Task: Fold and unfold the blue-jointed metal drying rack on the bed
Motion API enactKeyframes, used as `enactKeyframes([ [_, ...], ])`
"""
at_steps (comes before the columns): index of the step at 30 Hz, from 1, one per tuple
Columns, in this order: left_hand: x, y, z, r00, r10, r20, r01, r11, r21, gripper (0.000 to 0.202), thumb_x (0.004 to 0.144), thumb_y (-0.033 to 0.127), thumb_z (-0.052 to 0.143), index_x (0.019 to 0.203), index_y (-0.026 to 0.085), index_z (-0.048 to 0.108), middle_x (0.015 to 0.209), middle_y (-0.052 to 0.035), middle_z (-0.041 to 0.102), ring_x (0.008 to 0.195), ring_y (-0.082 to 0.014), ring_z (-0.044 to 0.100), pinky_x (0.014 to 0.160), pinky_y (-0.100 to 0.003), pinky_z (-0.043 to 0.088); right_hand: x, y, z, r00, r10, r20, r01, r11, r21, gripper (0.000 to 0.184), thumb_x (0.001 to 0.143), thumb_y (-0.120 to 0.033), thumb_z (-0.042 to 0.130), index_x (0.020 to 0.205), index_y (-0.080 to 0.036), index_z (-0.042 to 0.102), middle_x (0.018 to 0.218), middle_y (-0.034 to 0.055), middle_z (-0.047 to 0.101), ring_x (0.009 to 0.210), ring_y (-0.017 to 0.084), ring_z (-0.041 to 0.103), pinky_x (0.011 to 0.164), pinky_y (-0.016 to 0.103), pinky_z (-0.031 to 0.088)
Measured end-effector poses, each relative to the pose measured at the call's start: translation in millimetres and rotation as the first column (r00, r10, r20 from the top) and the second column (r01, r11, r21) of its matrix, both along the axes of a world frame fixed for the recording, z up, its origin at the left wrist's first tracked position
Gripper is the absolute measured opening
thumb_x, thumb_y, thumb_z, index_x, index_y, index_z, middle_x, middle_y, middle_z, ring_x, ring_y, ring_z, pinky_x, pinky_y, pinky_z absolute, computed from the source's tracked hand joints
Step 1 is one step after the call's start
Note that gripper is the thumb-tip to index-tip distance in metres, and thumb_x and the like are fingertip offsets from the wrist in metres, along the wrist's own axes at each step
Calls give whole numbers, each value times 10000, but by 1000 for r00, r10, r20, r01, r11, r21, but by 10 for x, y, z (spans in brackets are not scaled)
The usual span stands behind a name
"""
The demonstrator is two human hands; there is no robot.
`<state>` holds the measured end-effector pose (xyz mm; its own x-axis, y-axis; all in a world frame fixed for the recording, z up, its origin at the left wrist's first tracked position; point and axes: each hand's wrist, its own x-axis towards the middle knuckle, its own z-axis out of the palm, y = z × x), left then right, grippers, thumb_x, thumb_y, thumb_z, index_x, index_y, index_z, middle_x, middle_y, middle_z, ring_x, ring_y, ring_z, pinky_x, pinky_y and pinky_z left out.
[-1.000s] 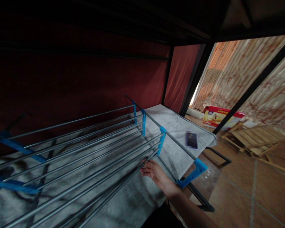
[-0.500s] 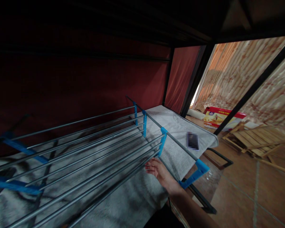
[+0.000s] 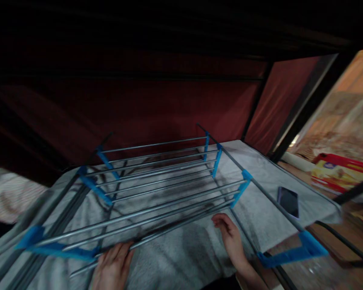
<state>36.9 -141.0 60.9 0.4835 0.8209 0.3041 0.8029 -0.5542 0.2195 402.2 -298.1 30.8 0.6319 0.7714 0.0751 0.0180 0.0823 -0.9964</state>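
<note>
A shelf rack of grey metal rods with blue plastic brackets stands on a grey blanket. At the near left, my left hand is closed over a loose-looking front rod, whose end sticks out past the hand towards the left blue bracket. My right hand is just in front of the right end of the front rods, below the right bracket. Its fingers are loosely bent and apart from the thumb, with nothing visible in them.
A phone lies on the blanket to the right of the rack. Dark posts and a dark overhead frame surround the bed. Dark red cloth hangs behind. A red and yellow box is on the floor at right.
The view has swung left, so the rack shows more fully. My left hand has come into view on the front rod. My right hand remains near the rods' right end.
</note>
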Motion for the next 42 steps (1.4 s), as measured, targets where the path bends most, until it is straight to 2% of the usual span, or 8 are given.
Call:
enactKeyframes([
  [2, 60, -111, 75, 999, 41, 4, -42, 999, 8, 357, 1000, 340, 418, 1016, 224, 755, 1018, -72, 789, 969, -257, 719, 908, -395, 540, 36, -62, -62, 926, -3, 376, 3, 1000, 1, 218, 975, -359, 562, 1091, -291, 734, 1108, 74, 741, 1088, 279, 671, 973, 437, 512],
  [6, 203, -276, 323, 997, 74, -2, -74, 995, -63, 305, 1028, 216, 434, 1092, 215, 732, 1042, -73, 749, 1008, -241, 672, 968, -399, 510, 211, 20, -178, 559, 9, 829, -103, 993, 58, 319, 995, -279, 519, 1269, -305, 681, 1287, 71, 707, 1194, 275, 655, 1023, 455, 492],
  [10, 249, -349, 417, 995, 100, 5, -98, 988, -118, 266, 1033, 172, 463, 1109, 190, 717, 1061, -71, 721, 1016, -233, 631, 1023, -417, 459, 284, 217, -269, 283, -13, 959, -218, 973, 78, 388, 999, -258, 476, 1353, -302, 628, 1292, 66, 718, 1152, 281, 677, 1043, 497, 449],
  [18, 241, -346, 317, 995, 101, 10, -99, 985, -142, 203, 1020, 164, 521, 1094, 189, 708, 1043, -58, 699, 1001, -228, 608, 1023, -421, 432, 372, 477, -383, -6, 3, 1000, -298, 954, -4, 430, 963, -172, 489, 1331, -317, 654, 1146, 31, 781, 1019, 249, 713, 1105, 479, 369],
  [25, 131, -330, 151, 972, 206, 111, -209, 978, 22, 278, 1008, 135, 486, 1162, 209, 705, 1176, -83, 680, 1146, -248, 605, 1093, -475, 430, 392, 670, -320, -38, -62, 997, -378, 925, 43, 289, 1033, -290, 487, 1253, -278, 674, 1031, 16, 786, 905, 218, 705, 965, 403, 421],
  [29, -182, -385, -48, 902, 387, 189, -422, 885, 198, 445, 952, 75, 474, 1350, 192, 636, 1421, -158, 578, 1361, -317, 501, 1111, -538, 409, 248, 553, -267, 6, -33, 999, -330, 944, 33, 303, 1059, -305, 448, 1273, -259, 657, 1071, 37, 784, 956, 239, 711, 999, 438, 418],
  [34, -478, -426, -160, 892, 433, 130, -451, 870, 200, 423, 885, 29, 474, 1171, 214, 725, 1272, -125, 687, 1293, -315, 569, 1137, -553, 356, 125, 360, -371, -1, -39, 999, -377, 925, 35, 310, 1055, -267, 431, 1241, -280, 678, 1104, 24, 785, 966, 229, 711, 960, 419, 448],
  [42, -445, -366, -319, 940, 319, 120, -340, 905, 257, 333, 945, 153, 451, 1068, 209, 754, 1141, -132, 751, 1234, -373, 615, 1151, -688, 261, -249, 5, -233, 269, 230, 935, -94, 973, -212, 320, 1027, -193, 494, 1262, -310, 677, 1132, 5, 760, 1048, 216, 688, 1001, 410, 484],
])
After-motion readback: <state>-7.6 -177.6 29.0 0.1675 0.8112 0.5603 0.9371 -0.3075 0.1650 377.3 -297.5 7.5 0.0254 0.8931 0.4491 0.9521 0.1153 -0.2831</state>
